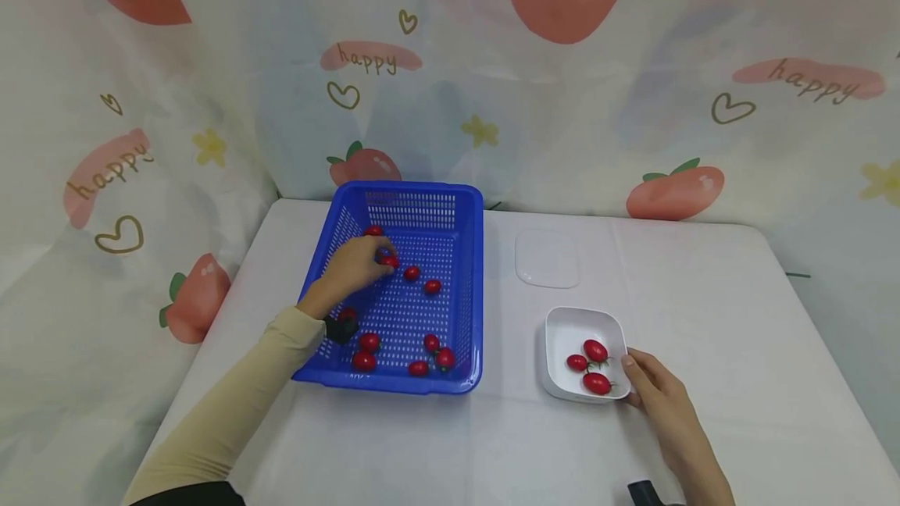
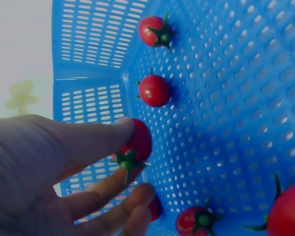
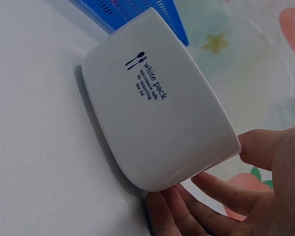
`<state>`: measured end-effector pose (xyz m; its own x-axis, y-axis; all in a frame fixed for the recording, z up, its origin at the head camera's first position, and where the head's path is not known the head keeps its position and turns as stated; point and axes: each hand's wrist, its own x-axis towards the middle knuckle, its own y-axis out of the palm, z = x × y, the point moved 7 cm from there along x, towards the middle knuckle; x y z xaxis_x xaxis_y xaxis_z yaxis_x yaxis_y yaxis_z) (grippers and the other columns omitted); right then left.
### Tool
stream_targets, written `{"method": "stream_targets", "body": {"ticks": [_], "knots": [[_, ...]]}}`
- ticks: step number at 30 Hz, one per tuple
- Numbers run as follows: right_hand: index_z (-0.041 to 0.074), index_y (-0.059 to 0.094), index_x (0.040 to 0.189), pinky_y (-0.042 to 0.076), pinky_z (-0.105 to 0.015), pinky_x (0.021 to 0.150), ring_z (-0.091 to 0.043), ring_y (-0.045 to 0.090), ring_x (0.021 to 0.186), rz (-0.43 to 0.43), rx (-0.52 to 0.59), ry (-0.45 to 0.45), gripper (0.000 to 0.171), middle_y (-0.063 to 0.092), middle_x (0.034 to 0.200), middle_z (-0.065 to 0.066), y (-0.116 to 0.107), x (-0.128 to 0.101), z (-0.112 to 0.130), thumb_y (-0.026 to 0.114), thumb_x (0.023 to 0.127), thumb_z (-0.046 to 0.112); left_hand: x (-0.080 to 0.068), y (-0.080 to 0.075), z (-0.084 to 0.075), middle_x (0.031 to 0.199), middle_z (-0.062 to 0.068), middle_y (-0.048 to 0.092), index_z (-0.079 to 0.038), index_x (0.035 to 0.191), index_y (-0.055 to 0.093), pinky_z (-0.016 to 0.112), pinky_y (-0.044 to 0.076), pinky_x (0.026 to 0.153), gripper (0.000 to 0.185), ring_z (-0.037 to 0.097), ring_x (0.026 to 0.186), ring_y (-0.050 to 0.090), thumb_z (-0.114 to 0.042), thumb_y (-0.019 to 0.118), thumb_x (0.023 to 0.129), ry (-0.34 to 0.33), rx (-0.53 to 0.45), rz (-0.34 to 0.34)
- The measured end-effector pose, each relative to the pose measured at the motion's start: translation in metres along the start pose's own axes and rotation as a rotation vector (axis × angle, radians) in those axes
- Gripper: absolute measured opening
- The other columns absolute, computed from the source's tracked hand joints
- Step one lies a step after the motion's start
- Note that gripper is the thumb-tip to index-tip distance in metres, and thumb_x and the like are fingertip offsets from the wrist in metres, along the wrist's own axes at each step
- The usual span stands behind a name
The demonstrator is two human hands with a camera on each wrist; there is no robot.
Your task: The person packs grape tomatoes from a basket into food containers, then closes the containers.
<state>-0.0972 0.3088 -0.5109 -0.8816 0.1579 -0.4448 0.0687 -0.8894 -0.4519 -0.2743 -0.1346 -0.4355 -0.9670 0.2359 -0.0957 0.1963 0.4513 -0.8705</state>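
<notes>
Left hand (image 1: 355,265) is pinching a cherry tomato (image 2: 135,142) inside the blue basket (image 1: 467,287), right hand (image 1: 664,400) is steadying the white container (image 1: 562,334) on the counter (image 1: 703,295); tomato likely light, smooth, easily bruised, best gripped gently at its sides.

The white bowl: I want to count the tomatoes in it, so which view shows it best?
The head view: it looks down into the white bowl, showing three tomatoes, right hand at its corner. The right wrist view shows only its printed outer wall; the left wrist view shows none of it.
</notes>
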Motion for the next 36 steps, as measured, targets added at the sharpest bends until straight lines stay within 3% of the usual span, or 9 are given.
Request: {"method": "stream_targets", "body": {"ticks": [4,7,13,15,19,22,32,36], "knots": [[0.0,0.03,0.16,0.048,-0.004,0.082,0.013,0.047,0.101,0.001,-0.007,-0.008,0.073,0.036,0.164,-0.027,-0.001,0.0,0.001,0.039,0.11,0.052,-0.001,-0.002,-0.003,0.121,0.016,0.075,-0.008,0.125,0.07,0.051,0.055,0.103,0.034,0.033,0.114,0.07,-0.016,0.078,0.093,0.014,-0.071,-0.002],[0.0,0.031,0.16,0.049,-0.004,0.083,0.012,0.048,0.103,-0.001,-0.009,-0.013,0.073,0.036,0.164,-0.027,0.0,0.0,0.001,0.039,0.11,0.052,-0.002,-0.004,-0.007,0.123,0.015,0.074,-0.008,0.125,0.069,0.05,0.055,0.103,0.035,0.033,0.114,0.069,-0.015,0.079,0.093,0.061,-0.111,-0.019],[0.0,0.031,0.16,0.05,-0.005,0.083,-0.009,0.055,0.122,-0.003,-0.009,-0.008,0.073,0.035,0.164,-0.027,0.0,0.0,0.001,0.039,0.11,0.052,-0.003,-0.008,-0.02,0.118,0.011,0.075,-0.01,0.119,0.071,0.047,0.055,0.098,0.027,0.03,0.108,0.067,-0.015,0.079,0.093,0.15,-0.157,-0.026],[0.001,0.03,0.161,0.05,-0.005,0.083,-0.003,0.055,0.117,0.0,-0.005,-0.005,0.073,0.035,0.164,-0.027,-0.001,0.0,0.0,0.04,0.11,0.053,-0.005,-0.01,-0.025,0.118,0.009,0.075,-0.012,0.118,0.071,0.047,0.056,0.098,0.026,0.029,0.108,0.067,-0.015,0.079,0.093,0.163,-0.178,-0.019],[0.001,0.03,0.161,0.05,-0.005,0.083,0.014,0.049,0.1,0.005,0.005,-0.008,0.073,0.034,0.164,-0.027,-0.001,-0.001,0.0,0.04,0.11,0.052,-0.007,-0.01,-0.039,0.118,0.007,0.074,-0.015,0.118,0.072,0.047,0.056,0.101,0.025,0.027,0.111,0.067,-0.015,0.079,0.094,0.172,-0.24,0.016],[0.0,0.03,0.161,0.05,-0.005,0.083,0.016,0.048,0.098,0.006,0.009,-0.012,0.072,0.034,0.164,-0.027,-0.001,-0.002,0.001,0.041,0.11,0.051,-0.011,-0.008,-0.052,0.12,0.005,0.073,-0.017,0.12,0.071,0.046,0.057,0.101,0.027,0.026,0.112,0.067,-0.015,0.078,0.094,0.18,-0.276,0.055],[0.0,0.031,0.16,0.052,-0.007,0.084,0.008,0.052,0.107,0.004,0.001,-0.015,0.07,0.036,0.163,-0.027,0.0,-0.002,0.003,0.042,0.111,0.048,-0.022,-0.007,-0.096,0.119,0.0,0.074,-0.018,0.123,0.072,0.036,0.06,0.093,0.03,0.02,0.111,0.068,-0.017,0.079,0.094,0.297,-0.322,0.131],[-0.001,0.032,0.159,0.054,-0.009,0.083,-0.011,0.057,0.12,-0.004,-0.015,-0.02,0.069,0.037,0.162,-0.028,-0.002,-0.002,0.005,0.042,0.111,0.047,-0.023,-0.003,-0.111,0.118,-0.001,0.073,-0.019,0.123,0.072,0.031,0.06,0.09,0.031,0.017,0.109,0.066,-0.017,0.079,0.094,0.331,-0.35,0.178]]}}
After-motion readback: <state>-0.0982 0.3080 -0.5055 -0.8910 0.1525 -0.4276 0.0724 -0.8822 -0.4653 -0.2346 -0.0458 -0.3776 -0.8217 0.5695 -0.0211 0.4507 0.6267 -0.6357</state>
